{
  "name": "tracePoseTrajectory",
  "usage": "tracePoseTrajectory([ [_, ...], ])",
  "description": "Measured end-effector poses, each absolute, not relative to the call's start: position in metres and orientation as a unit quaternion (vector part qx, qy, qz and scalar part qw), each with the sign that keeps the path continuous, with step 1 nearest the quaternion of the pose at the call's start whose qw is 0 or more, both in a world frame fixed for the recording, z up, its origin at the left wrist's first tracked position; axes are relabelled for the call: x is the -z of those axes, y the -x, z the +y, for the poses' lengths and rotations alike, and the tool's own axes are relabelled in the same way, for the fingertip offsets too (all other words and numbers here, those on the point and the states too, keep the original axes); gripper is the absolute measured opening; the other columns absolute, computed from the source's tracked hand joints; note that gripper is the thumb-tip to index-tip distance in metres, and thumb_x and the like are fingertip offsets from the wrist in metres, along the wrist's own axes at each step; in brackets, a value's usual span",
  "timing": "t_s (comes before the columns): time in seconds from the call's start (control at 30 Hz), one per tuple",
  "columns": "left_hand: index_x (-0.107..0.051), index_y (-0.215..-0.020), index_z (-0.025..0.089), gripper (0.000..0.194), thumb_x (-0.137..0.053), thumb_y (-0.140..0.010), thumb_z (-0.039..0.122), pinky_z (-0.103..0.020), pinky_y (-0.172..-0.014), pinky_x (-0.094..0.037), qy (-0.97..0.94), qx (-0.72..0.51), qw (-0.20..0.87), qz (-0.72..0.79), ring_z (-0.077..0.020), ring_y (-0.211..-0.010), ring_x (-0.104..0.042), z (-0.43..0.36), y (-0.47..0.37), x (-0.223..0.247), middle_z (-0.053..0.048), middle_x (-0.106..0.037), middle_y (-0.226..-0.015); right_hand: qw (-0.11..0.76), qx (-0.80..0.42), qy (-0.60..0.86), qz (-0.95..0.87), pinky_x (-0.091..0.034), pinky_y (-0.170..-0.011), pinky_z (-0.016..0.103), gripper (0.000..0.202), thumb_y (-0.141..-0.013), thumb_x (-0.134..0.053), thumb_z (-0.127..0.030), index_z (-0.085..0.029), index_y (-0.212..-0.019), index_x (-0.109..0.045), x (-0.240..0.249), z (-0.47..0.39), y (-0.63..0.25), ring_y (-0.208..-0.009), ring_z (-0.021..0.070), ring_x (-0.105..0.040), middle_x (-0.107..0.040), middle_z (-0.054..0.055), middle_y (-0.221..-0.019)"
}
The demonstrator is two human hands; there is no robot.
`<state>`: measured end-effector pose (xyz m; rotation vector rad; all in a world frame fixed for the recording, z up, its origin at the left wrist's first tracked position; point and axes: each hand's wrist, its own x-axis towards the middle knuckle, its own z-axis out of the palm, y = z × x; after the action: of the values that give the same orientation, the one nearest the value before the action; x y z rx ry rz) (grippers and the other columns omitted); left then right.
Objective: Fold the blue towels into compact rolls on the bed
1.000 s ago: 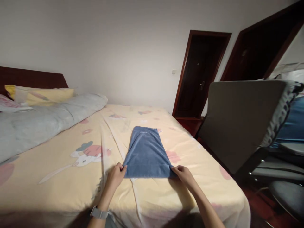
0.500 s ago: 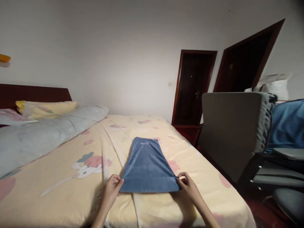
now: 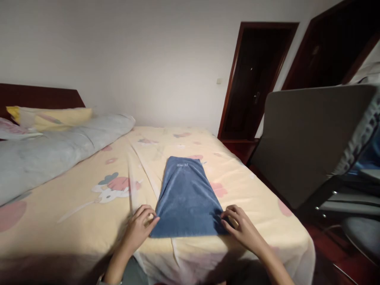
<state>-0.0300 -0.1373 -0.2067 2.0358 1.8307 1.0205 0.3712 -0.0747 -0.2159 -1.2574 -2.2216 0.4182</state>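
Observation:
A blue towel (image 3: 187, 198) lies flat on the bed, with small white lettering near its far end and its near edge close to me. At the towel's left side is my left hand (image 3: 141, 223), thumb and fingers curved and apart, nothing held between them. My right hand (image 3: 242, 227) hovers by the right side near the close corner, its fingers spread in a loose curve and casting a shadow on the cloth. Whether the fingertips still touch the fabric I cannot tell.
The bed has a yellow patterned sheet (image 3: 89, 233). A grey quilt (image 3: 74, 140) and a yellow pillow (image 3: 63, 118) lie at the left by the dark headboard (image 3: 41, 95). Off the bed's right side stand a grey panel (image 3: 311, 138) and a stool-like seat (image 3: 360, 239). A dark door (image 3: 249, 87) is behind.
Both hands have loosened from the towel's near corners, their fingers now apart. The towel lies flatter, its near edge down on the bed. My view has tipped downward.

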Motion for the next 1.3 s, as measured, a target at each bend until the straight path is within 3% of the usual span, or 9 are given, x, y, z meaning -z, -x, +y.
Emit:
tracePoseTrajectory([
  [0.17,-0.071,-0.110,0.030,0.037,-0.074,-0.074,0.028,-0.031,-0.109,-0.040,-0.754,-0.250,0.226,0.564,-0.0242,-0.123,-0.056,-0.143,0.029,0.207,-0.004,-0.062,-0.132,0.225,-0.271,0.416,-0.838,-0.041,-0.104,0.034,0.057,-0.070,-0.054,-0.011,-0.025,-0.125,-0.058,0.212,-0.084,-0.375,-0.121,0.0236,-0.052,-0.055,0.007,-0.130],
  [0.33,-0.071,-0.113,0.027,0.046,-0.057,-0.072,0.010,-0.026,-0.106,-0.041,-0.725,-0.266,0.263,0.579,-0.0215,-0.121,-0.059,-0.142,0.036,0.210,-0.003,-0.066,-0.130,0.278,-0.317,0.457,-0.783,-0.048,-0.095,0.034,0.033,-0.084,-0.053,-0.026,-0.020,-0.116,-0.061,0.223,-0.073,-0.384,-0.109,0.0249,-0.061,-0.065,0.009,-0.117],
  [0.43,-0.070,-0.109,0.024,0.033,-0.054,-0.081,0.020,-0.027,-0.099,-0.045,-0.696,-0.286,0.265,0.603,-0.0212,-0.111,-0.064,-0.138,0.036,0.205,-0.004,-0.071,-0.119,0.310,-0.367,0.484,-0.731,-0.051,-0.087,0.032,0.033,-0.091,-0.051,-0.041,-0.018,-0.112,-0.064,0.228,-0.060,-0.385,-0.101,0.0256,-0.066,-0.070,0.010,-0.111],
  [0.53,-0.067,-0.108,0.021,0.030,-0.050,-0.091,0.039,-0.026,-0.081,-0.049,-0.641,-0.299,0.225,0.670,-0.0205,-0.090,-0.068,-0.129,0.032,0.203,-0.005,-0.075,-0.098,0.328,-0.349,0.545,-0.688,-0.052,-0.082,0.033,0.041,-0.091,-0.050,-0.047,-0.018,-0.115,-0.065,0.234,-0.043,-0.379,-0.098,0.0276,-0.069,-0.073,0.010,-0.105],
  [0.63,-0.067,-0.103,0.020,0.032,-0.049,-0.094,0.044,-0.024,-0.073,-0.045,-0.595,-0.300,0.174,0.724,-0.0202,-0.087,-0.069,-0.117,0.028,0.208,-0.006,-0.075,-0.093,0.314,-0.294,0.627,-0.650,-0.051,-0.081,0.035,0.043,-0.090,-0.050,-0.048,-0.018,-0.114,-0.069,0.236,-0.029,-0.369,-0.097,0.0300,-0.070,-0.075,0.010,-0.099],
  [0.8,-0.061,-0.067,0.019,0.038,-0.051,-0.093,0.045,-0.026,-0.058,-0.031,-0.587,-0.279,0.143,0.746,-0.0175,-0.061,-0.060,-0.099,0.026,0.220,-0.003,-0.064,-0.061,0.308,-0.298,0.638,-0.639,-0.049,-0.082,0.033,0.036,-0.089,-0.054,-0.047,-0.020,-0.096,-0.077,0.232,-0.021,-0.358,-0.100,0.0310,-0.069,-0.076,0.009,-0.100],
  [1.03,-0.052,-0.061,0.020,0.030,-0.055,-0.089,0.030,-0.024,-0.054,-0.033,-0.553,-0.307,0.173,0.755,-0.0158,-0.056,-0.059,-0.074,0.023,0.213,0.001,-0.056,-0.053,0.357,-0.376,0.648,-0.558,-0.046,-0.061,0.027,0.019,-0.078,-0.064,-0.037,-0.018,-0.078,-0.068,0.229,-0.009,-0.352,-0.071,0.0228,-0.068,-0.072,0.007,-0.073],
  [1.17,-0.053,-0.069,0.020,0.024,-0.050,-0.091,0.031,-0.021,-0.051,-0.043,-0.507,-0.364,0.223,0.749,-0.0149,-0.058,-0.065,-0.064,0.018,0.222,0.001,-0.064,-0.062,0.377,-0.415,0.631,-0.536,-0.039,-0.046,0.023,0.025,-0.081,-0.058,-0.041,-0.019,-0.091,-0.058,0.232,-0.001,-0.342,-0.048,0.0149,-0.056,-0.056,-0.003,-0.053],
  [1.3,-0.053,-0.078,0.021,0.013,-0.053,-0.088,0.030,-0.019,-0.053,-0.048,-0.483,-0.419,0.225,0.735,-0.0142,-0.067,-0.068,-0.063,0.016,0.231,0.001,-0.067,-0.072,0.417,-0.449,0.585,-0.531,-0.034,-0.042,0.021,0.045,-0.079,-0.057,-0.051,-0.020,-0.112,-0.051,0.234,-0.001,-0.338,-0.042,0.0119,-0.048,-0.058,-0.005,-0.060],
])
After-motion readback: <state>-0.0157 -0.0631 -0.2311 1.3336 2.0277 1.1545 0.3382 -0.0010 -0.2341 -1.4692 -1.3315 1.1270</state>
